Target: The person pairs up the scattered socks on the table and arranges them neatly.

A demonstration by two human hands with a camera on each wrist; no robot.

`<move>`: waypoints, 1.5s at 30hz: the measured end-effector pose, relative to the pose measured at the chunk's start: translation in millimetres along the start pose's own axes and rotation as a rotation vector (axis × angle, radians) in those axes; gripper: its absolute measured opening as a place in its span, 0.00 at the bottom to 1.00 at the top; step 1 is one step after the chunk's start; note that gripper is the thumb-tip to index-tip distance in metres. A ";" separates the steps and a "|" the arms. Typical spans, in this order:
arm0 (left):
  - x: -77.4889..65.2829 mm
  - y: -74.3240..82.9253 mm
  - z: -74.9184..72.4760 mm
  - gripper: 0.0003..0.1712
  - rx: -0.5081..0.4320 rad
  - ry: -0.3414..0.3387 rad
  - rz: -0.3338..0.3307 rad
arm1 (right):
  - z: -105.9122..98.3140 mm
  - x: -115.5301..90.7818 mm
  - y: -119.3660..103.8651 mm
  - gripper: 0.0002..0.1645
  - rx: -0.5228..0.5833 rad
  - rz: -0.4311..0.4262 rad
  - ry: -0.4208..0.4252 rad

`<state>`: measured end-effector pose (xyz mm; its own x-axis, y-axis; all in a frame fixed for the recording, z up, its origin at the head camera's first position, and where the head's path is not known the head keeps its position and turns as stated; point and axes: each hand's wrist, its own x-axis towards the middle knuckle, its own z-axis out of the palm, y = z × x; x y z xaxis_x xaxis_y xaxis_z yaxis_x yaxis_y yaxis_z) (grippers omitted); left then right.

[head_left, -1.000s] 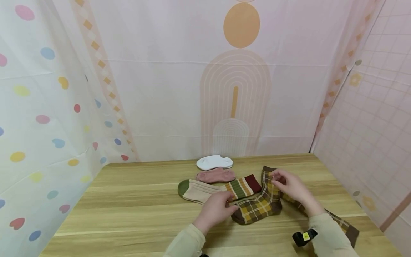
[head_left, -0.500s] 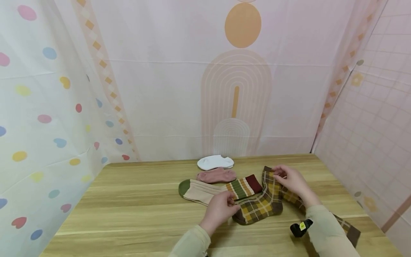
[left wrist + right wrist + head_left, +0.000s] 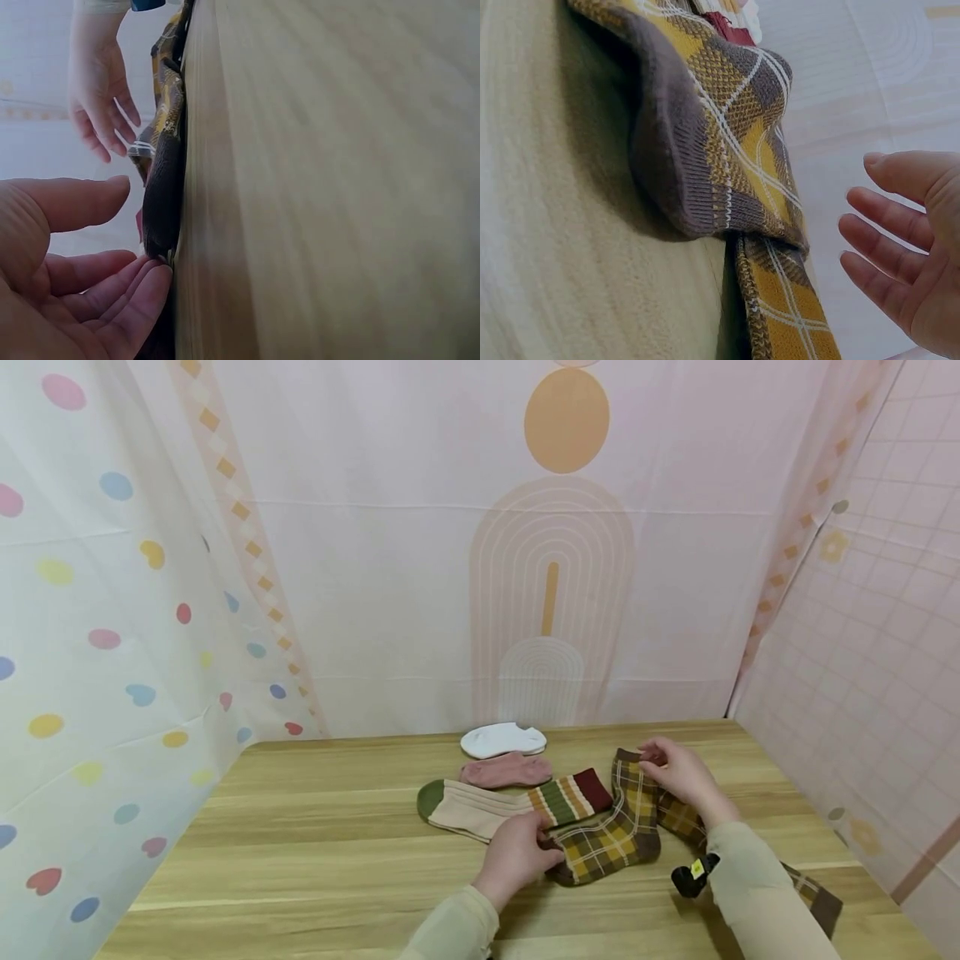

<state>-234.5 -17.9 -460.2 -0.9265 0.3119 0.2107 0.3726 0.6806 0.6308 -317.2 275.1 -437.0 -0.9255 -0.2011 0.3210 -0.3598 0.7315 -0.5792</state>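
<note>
A brown and yellow plaid sock (image 3: 611, 835) lies flat on the wooden table, its dark toe to the left and its cuff pointing to the back. At the toe rests my left hand (image 3: 517, 860); in the left wrist view its fingertips touch the dark toe (image 3: 163, 195), while the thumb stands apart from it. My right hand (image 3: 686, 781) hovers beside the cuff. The right wrist view has its fingers relaxed and spread, apart from the sock (image 3: 735, 127), with nothing between them. A second plaid sock (image 3: 813, 893) lies partly hidden under my right forearm.
Behind the left hand lies a beige sock (image 3: 468, 806) with a green toe and a striped, dark red cuff. Farther back are pink socks (image 3: 506, 770) and white low-cut socks (image 3: 502, 740). Patterned cloths (image 3: 375, 568) hang along the table's back and sides.
My left hand has shifted slightly right, closer against the sock's toe. My right hand has moved a little up and right near the cuff. The socks look the same on the table.
</note>
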 end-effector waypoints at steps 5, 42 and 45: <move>1.2 0.1 1.4 0.19 0.054 -0.009 0.033 | -0.2 1.9 0.3 0.18 -0.018 0.042 -0.003; 6.6 8.0 2.4 0.20 0.233 -0.067 0.061 | 28.1 24.7 13.4 0.12 -0.279 0.062 -0.049; 6.6 8.0 1.9 0.20 0.239 -0.071 0.063 | 28.9 23.2 18.1 0.12 -0.277 0.052 -0.047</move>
<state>-237.6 -9.1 -455.2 -0.8981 0.3986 0.1859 0.4394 0.7932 0.4216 -348.6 264.9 -461.7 -0.9487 -0.1840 0.2572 -0.2716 0.8906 -0.3648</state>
